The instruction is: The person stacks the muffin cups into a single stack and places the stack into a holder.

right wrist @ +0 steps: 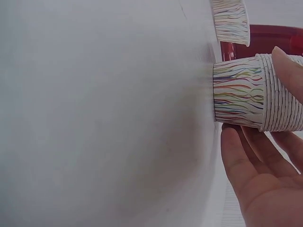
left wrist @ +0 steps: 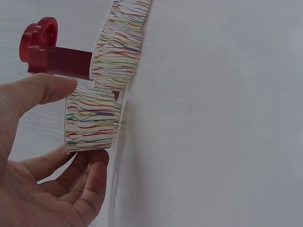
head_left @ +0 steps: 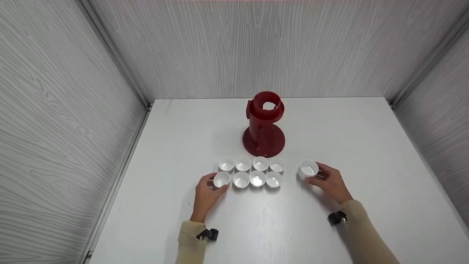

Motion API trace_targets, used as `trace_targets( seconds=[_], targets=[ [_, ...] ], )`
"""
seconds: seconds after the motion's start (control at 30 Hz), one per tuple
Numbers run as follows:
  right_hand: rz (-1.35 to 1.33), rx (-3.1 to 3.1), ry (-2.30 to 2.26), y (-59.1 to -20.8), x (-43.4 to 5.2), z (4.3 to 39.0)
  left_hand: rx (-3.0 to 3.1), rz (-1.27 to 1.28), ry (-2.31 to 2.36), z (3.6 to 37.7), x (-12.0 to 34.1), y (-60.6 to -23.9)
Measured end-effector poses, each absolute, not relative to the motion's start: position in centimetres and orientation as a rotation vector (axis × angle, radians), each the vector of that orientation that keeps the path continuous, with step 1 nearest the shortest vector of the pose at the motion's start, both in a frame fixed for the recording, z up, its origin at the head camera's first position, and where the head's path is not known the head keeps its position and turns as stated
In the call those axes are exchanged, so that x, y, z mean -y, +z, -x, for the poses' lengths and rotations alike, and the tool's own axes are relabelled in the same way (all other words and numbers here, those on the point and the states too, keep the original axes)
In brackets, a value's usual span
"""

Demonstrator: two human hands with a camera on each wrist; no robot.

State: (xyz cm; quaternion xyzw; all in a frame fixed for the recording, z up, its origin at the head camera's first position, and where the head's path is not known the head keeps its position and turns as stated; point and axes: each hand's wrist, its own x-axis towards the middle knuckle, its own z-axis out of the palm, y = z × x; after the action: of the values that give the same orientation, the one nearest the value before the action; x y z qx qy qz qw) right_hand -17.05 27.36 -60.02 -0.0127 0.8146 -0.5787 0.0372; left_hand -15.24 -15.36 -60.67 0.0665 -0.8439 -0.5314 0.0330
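Several small white paper cups stand upright in two rows on the table, among them a front-row cup (head_left: 241,180). At the left end of the front row, my left hand (head_left: 209,196) pinches a paper cup (left wrist: 90,120) between thumb and fingers. Thin coloured wavy lines run round its side in the left wrist view. Right of the rows, my right hand (head_left: 329,185) grips a stack of nested paper cups (right wrist: 239,92), thumb on one side and fingers on the other. The stack's many rims show in the right wrist view; whether its base touches the table I cannot tell.
Just behind the cups stands a red plastic holder (head_left: 262,134) with a round base and a ring on top. White table surface (head_left: 176,146) extends around everything. Grey wood-grain panels (head_left: 234,47) close off the back and both sides.
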Motion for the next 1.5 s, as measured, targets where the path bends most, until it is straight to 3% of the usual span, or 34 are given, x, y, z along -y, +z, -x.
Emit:
trace_targets(
  seconds=[0.33, 1.03, 1.5],
  targets=[
    [0.034, -2.523, -1.712, -60.1, -27.2, 16.9, 2.596, -0.199, -1.630, 15.5, 15.2, -58.6],
    [0.114, -2.473, -1.777, -60.3, -26.6, 16.4, 2.531, 0.349, -1.638, 17.3, 9.4, -50.4],
    [0.100, -2.512, -1.764, -60.2, -26.4, 16.5, 2.562, 0.575, -1.620, 18.9, 3.4, -50.0]
  ],
)
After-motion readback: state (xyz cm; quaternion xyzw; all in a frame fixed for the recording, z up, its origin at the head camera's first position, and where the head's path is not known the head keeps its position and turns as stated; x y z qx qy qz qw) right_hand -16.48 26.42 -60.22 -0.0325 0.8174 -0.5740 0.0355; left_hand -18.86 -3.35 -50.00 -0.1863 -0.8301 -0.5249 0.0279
